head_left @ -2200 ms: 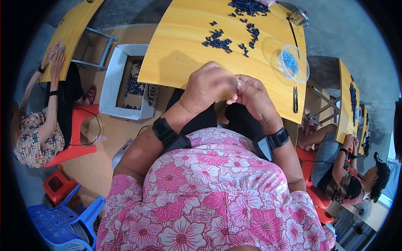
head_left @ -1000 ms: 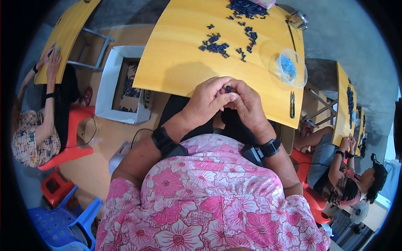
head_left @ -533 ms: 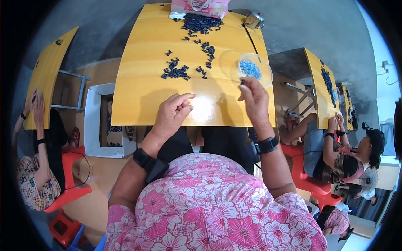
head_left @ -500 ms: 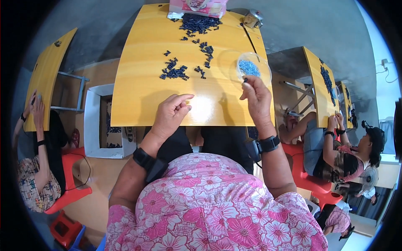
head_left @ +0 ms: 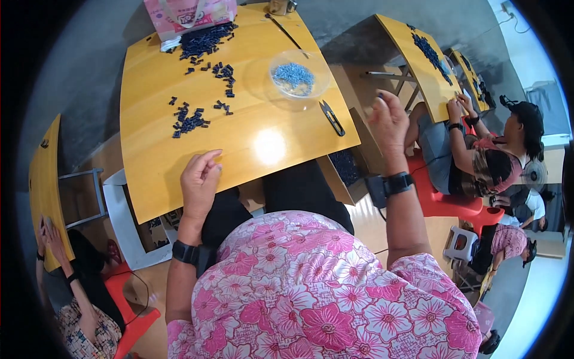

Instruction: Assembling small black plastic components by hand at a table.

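Note:
My right hand [head_left: 390,124] is raised past the table's right edge, above a cardboard box. Its fingertips are pinched on a small dark piece [head_left: 381,96], mostly covered by the fingers. Over the table's near left part is my left hand [head_left: 200,180], fingers bent, thumb and forefinger slightly apart, with nothing visible between them. Small dark-blue pieces lie in a loose cluster [head_left: 190,121] ahead of it. A clear round tub [head_left: 320,90] of tiny light-blue parts stands on the right side. Near it lie black thread snips [head_left: 332,118].
A large dark pile [head_left: 206,42] lies by a pink package [head_left: 191,18] at the far end, near a metal cup [head_left: 278,6]. The cardboard box [head_left: 372,139] below right holds dark pieces; a white box [head_left: 122,221] stands left. Co-workers sit at tables on both sides.
My view has turned to the right. My right hand has moved from beside the tub to beyond the table edge, uncovering the snips. The left hand keeps nearly the same pose.

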`<state>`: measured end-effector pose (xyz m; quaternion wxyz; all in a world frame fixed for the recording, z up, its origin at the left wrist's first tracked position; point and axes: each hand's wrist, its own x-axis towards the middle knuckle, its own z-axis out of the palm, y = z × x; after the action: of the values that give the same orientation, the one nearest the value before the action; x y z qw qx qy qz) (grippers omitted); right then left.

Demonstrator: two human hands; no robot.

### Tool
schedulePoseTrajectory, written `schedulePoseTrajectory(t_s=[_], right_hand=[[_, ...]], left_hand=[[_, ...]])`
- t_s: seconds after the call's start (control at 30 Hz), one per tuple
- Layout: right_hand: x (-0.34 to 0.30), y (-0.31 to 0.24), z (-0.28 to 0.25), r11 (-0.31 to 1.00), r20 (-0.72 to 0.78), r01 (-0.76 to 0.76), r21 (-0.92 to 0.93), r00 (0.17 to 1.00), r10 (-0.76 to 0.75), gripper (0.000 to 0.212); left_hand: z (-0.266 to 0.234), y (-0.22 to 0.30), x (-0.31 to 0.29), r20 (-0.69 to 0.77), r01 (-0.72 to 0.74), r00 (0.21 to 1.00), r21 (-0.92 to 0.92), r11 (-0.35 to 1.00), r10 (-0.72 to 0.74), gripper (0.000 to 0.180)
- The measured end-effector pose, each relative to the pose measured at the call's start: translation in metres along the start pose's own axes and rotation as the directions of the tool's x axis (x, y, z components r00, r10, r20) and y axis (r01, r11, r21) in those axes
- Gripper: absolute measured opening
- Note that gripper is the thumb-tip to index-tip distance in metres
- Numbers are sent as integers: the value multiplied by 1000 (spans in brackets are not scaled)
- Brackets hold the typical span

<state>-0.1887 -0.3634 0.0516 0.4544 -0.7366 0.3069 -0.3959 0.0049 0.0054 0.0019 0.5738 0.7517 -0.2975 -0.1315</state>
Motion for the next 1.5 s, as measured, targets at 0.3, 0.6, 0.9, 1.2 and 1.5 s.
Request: schedulePoseTrajectory(t_s=[0.3, 0.6, 0.9, 1.2, 1.5], right_hand=[[-33, 116, -94, 894, -127, -381, -235, 924, 360, 38], [-36, 2, 38, 1000, 132, 13, -18, 991, -11, 14], [-39, -50, 185, 985, 555, 156, -66, 826, -94, 13], [-30, -68, 252, 834, 670, 493, -247, 709, -221, 14], [-30, -62, 261, 728, 744, 603, -326, 639, -196, 15]], left_hand=[[1, 5, 0, 2, -56, 998, 38, 998, 56, 28], [1, 4, -3, 0, 7, 1000, -32, 999, -8, 19], [-2, 6, -1, 3, 30, 1000, -47, 998, -30, 16], [-5, 8, -2, 22, 44, 999, -105, 994, -42, 15], [-9, 11, 0, 35, 28, 999, -69, 997, -26, 15]])
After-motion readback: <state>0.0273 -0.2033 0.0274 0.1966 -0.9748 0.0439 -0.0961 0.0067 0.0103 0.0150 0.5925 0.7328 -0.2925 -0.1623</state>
